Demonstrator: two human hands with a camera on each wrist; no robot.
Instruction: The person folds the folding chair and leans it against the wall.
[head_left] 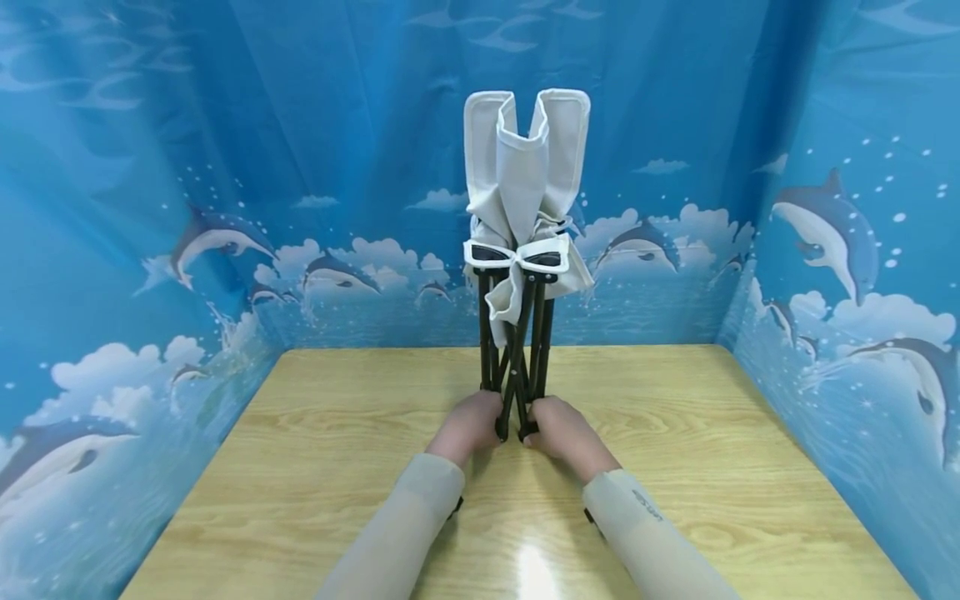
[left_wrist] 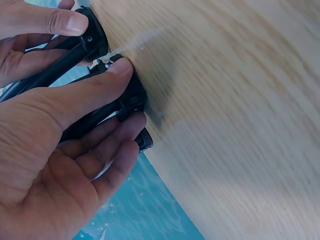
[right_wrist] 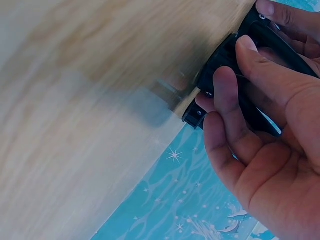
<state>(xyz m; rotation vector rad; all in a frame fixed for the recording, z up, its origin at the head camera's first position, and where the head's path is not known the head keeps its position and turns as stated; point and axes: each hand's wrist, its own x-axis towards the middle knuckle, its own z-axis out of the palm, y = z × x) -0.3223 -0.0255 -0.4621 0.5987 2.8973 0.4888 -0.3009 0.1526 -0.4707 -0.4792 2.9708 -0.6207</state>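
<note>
A folded camp chair stands upright on the wooden table, its white fabric (head_left: pixel 522 187) gathered at the top above dark crossed legs (head_left: pixel 514 372). Low on the left side, my left hand (head_left: pixel 474 423) grips a leg by its black foot (left_wrist: pixel 133 92), thumb on one side and fingers curled round the other. My right hand (head_left: pixel 561 427) does likewise on the right, thumb and fingers round a black plastic foot (right_wrist: pixel 216 64). Both hands are close together near the tabletop. Two white-rimmed openings (head_left: pixel 543 257) show where the fabric meets the legs.
The wood-grain table (head_left: pixel 360 417) stretches out on both sides of the chair. A blue curtain (head_left: pixel 360 167) with dolphins and clouds hangs behind it and along the left and right sides.
</note>
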